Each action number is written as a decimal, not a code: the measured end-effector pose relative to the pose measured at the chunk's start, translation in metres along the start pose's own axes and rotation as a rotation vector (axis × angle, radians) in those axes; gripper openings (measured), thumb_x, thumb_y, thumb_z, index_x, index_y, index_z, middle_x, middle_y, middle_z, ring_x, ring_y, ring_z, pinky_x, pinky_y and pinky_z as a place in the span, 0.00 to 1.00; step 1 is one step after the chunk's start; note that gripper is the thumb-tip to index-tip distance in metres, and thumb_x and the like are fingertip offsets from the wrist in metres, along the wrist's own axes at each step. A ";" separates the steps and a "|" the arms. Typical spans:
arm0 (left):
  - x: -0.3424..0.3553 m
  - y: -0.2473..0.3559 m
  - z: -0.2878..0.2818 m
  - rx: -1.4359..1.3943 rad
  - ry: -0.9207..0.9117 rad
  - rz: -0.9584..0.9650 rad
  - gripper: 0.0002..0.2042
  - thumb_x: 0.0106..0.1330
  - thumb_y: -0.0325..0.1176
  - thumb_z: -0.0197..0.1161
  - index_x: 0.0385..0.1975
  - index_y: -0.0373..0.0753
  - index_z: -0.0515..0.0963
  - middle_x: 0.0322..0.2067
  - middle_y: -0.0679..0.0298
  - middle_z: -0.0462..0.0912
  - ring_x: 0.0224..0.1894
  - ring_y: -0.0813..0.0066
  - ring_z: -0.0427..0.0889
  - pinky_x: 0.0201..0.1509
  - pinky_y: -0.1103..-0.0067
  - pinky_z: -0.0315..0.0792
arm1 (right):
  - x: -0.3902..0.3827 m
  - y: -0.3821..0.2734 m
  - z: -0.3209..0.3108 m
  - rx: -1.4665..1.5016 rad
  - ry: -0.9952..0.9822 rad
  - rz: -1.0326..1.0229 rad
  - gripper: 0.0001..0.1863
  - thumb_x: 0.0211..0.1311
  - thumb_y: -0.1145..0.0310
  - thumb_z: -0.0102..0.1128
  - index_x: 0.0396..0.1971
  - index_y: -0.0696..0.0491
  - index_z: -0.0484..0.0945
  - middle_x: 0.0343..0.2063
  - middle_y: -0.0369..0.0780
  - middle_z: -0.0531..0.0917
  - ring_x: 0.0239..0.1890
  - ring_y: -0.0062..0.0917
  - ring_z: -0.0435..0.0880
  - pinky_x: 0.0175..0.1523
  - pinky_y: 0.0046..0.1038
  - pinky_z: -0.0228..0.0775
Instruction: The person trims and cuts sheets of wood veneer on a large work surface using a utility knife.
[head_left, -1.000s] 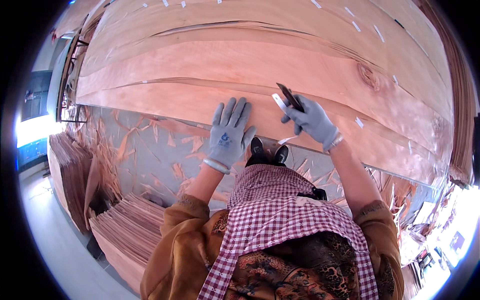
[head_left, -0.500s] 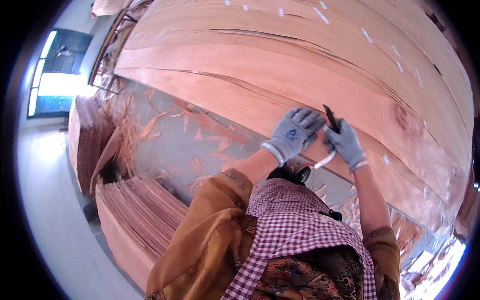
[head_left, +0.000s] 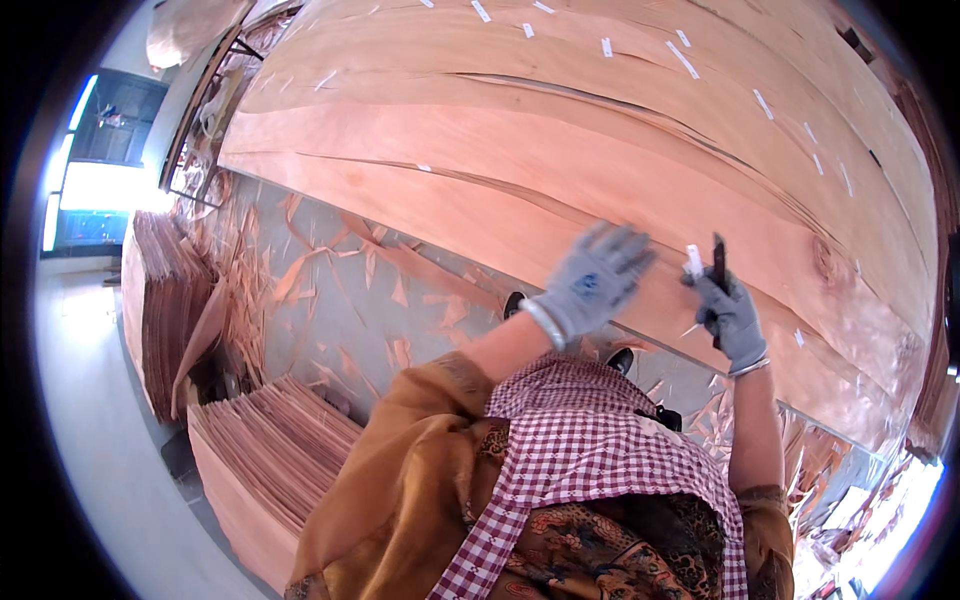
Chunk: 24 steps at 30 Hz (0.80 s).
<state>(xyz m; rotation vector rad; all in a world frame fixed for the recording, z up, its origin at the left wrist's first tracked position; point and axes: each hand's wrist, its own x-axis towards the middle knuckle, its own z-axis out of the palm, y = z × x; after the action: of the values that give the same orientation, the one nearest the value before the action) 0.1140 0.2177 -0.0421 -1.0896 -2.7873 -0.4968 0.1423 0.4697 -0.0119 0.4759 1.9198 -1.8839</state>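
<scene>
Large pinkish wood veneer sheets (head_left: 450, 130) lie in front of me, with long splits running along the grain. My left hand (head_left: 595, 283), in a grey glove, is over the near edge of the sheets with its fingers stretched out, slightly blurred. It holds nothing. To its right, my gloved right hand (head_left: 735, 318) is closed around a slim black knife-like tool (head_left: 719, 262) pointing upward. A short piece of white tape (head_left: 694, 262) stands up at its fingertips. Several white tape pieces (head_left: 683, 60) are stuck along the splits farther away.
Stacks of veneer (head_left: 270, 455) stand at my lower left, and another stack (head_left: 165, 300) is farther left. Veneer scraps (head_left: 400, 265) litter the grey floor. More scraps (head_left: 830, 500) lie at the lower right. A bright window (head_left: 105, 185) is at the far left.
My right hand has moved right, away from my left hand, and the tape now points up at its fingertips instead of hanging below. My left hand stays near the sheets' edge, fingers more spread.
</scene>
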 end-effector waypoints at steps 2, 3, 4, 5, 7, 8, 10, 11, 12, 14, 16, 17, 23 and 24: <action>-0.028 -0.055 -0.028 0.102 0.037 -0.058 0.21 0.60 0.40 0.58 0.54 0.44 0.76 0.60 0.62 0.71 0.66 0.61 0.63 0.71 0.62 0.53 | 0.014 -0.005 0.005 0.035 0.068 -0.026 0.15 0.65 0.59 0.59 0.43 0.54 0.76 0.34 0.35 0.83 0.19 0.11 0.72 0.19 0.13 0.56; -0.047 -0.083 -0.045 0.145 0.060 -0.105 0.21 0.61 0.40 0.57 0.54 0.44 0.76 0.60 0.62 0.72 0.66 0.60 0.63 0.71 0.62 0.52 | 0.022 -0.008 0.009 0.035 0.119 0.000 0.14 0.65 0.59 0.60 0.42 0.54 0.76 0.34 0.34 0.83 0.19 0.11 0.72 0.19 0.13 0.55; -0.065 -0.105 -0.062 0.184 0.067 -0.133 0.22 0.62 0.41 0.57 0.56 0.44 0.74 0.60 0.62 0.71 0.66 0.60 0.63 0.71 0.61 0.51 | 0.028 -0.011 0.009 0.001 0.126 -0.013 0.14 0.65 0.59 0.60 0.42 0.54 0.76 0.34 0.35 0.83 0.19 0.11 0.73 0.19 0.13 0.55; -0.081 -0.124 -0.078 0.229 0.073 -0.157 0.22 0.63 0.41 0.57 0.58 0.44 0.73 0.60 0.62 0.71 0.66 0.60 0.62 0.72 0.60 0.50 | 0.036 -0.016 0.011 -0.028 0.132 -0.029 0.14 0.64 0.59 0.60 0.42 0.54 0.76 0.34 0.35 0.83 0.20 0.11 0.74 0.18 0.13 0.54; -0.104 -0.143 -0.085 0.181 0.022 -0.143 0.23 0.63 0.42 0.57 0.59 0.44 0.72 0.61 0.62 0.71 0.67 0.61 0.61 0.72 0.59 0.49 | 0.052 -0.024 0.014 -0.034 0.186 -0.053 0.15 0.64 0.60 0.61 0.43 0.54 0.76 0.35 0.35 0.82 0.21 0.12 0.76 0.18 0.13 0.54; -0.108 -0.150 -0.086 0.159 -0.002 -0.127 0.24 0.63 0.42 0.57 0.59 0.43 0.72 0.61 0.63 0.70 0.68 0.61 0.61 0.73 0.58 0.48 | 0.063 -0.031 0.015 -0.008 0.241 -0.070 0.15 0.64 0.60 0.61 0.43 0.54 0.76 0.35 0.35 0.82 0.22 0.13 0.77 0.18 0.13 0.54; -0.110 -0.156 -0.080 0.160 -0.044 -0.092 0.25 0.63 0.43 0.58 0.60 0.43 0.71 0.62 0.62 0.69 0.68 0.61 0.60 0.72 0.58 0.48 | 0.077 -0.044 0.017 0.022 0.315 -0.100 0.16 0.64 0.60 0.61 0.44 0.55 0.75 0.36 0.36 0.82 0.23 0.14 0.78 0.18 0.13 0.55; -0.112 -0.160 -0.078 0.168 -0.066 -0.085 0.26 0.63 0.44 0.58 0.61 0.43 0.70 0.63 0.62 0.69 0.68 0.62 0.60 0.72 0.57 0.48 | 0.082 -0.053 0.023 0.029 0.327 -0.114 0.16 0.63 0.61 0.61 0.44 0.55 0.75 0.36 0.36 0.81 0.24 0.14 0.79 0.18 0.13 0.55; -0.114 -0.164 -0.076 0.162 -0.083 -0.092 0.26 0.63 0.44 0.57 0.61 0.43 0.70 0.63 0.63 0.68 0.68 0.62 0.60 0.73 0.57 0.47 | 0.083 -0.062 0.029 0.035 0.339 -0.129 0.16 0.63 0.61 0.61 0.45 0.56 0.75 0.36 0.36 0.81 0.24 0.15 0.79 0.18 0.13 0.56; -0.118 -0.168 -0.072 0.145 -0.113 -0.124 0.27 0.63 0.45 0.57 0.62 0.43 0.68 0.64 0.63 0.67 0.68 0.63 0.60 0.73 0.56 0.46 | 0.071 -0.076 0.052 -0.040 0.241 -0.107 0.16 0.63 0.61 0.61 0.45 0.56 0.75 0.37 0.37 0.81 0.25 0.16 0.80 0.19 0.14 0.59; -0.119 -0.168 -0.073 0.140 -0.123 -0.150 0.27 0.63 0.46 0.56 0.63 0.44 0.68 0.64 0.64 0.67 0.68 0.63 0.60 0.73 0.56 0.46 | 0.057 -0.078 0.089 -0.106 0.140 -0.120 0.17 0.62 0.60 0.62 0.43 0.57 0.76 0.35 0.38 0.81 0.24 0.17 0.80 0.21 0.16 0.64; -0.117 -0.167 -0.072 0.136 -0.125 -0.158 0.28 0.63 0.46 0.56 0.63 0.44 0.68 0.64 0.64 0.66 0.68 0.63 0.60 0.73 0.56 0.46 | 0.051 -0.075 0.102 -0.119 0.097 -0.053 0.18 0.62 0.58 0.63 0.42 0.57 0.77 0.33 0.38 0.81 0.22 0.17 0.79 0.21 0.16 0.66; -0.116 -0.168 -0.073 0.155 -0.087 -0.168 0.26 0.64 0.44 0.55 0.62 0.45 0.69 0.63 0.65 0.68 0.67 0.63 0.62 0.72 0.57 0.47 | 0.067 -0.062 0.193 -0.053 -0.118 0.038 0.17 0.63 0.60 0.62 0.42 0.59 0.74 0.24 0.39 0.81 0.15 0.17 0.75 0.20 0.19 0.67; -0.112 -0.166 -0.074 0.165 -0.085 -0.168 0.25 0.64 0.43 0.55 0.61 0.44 0.69 0.63 0.64 0.68 0.67 0.63 0.63 0.72 0.57 0.47 | 0.075 -0.058 0.203 0.031 -0.123 0.013 0.17 0.64 0.61 0.61 0.43 0.58 0.74 0.25 0.38 0.81 0.15 0.16 0.75 0.20 0.18 0.65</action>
<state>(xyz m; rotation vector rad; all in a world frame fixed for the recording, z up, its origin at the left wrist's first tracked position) 0.0828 0.0063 -0.0401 -0.8679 -2.9470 -0.2347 0.0584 0.2625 -0.0018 0.3714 1.8073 -1.8912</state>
